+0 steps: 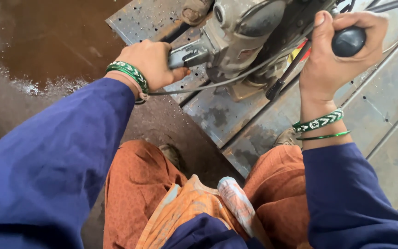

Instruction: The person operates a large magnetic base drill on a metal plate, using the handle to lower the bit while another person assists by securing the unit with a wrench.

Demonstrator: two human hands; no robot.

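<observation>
Left hand (150,64) clenches the drill's metal handle (187,56) at ten o'clock; right hand (339,48) grips the black knob (348,40) at one o'clock.

The left hand (150,62) closes around a handle (187,56) that juts from the side of the drilling machine (242,34); the machine body lies just beyond its fingertips. The right hand (339,50) closes over a round knob (348,40) at the machine's other side, with a lever rod (287,74) running down below those fingers. The machine stands on a steel plate (217,115). A cable (208,85) runs under the left fingers toward the machine. The person's knees lie nearer the camera than both hands.
</observation>
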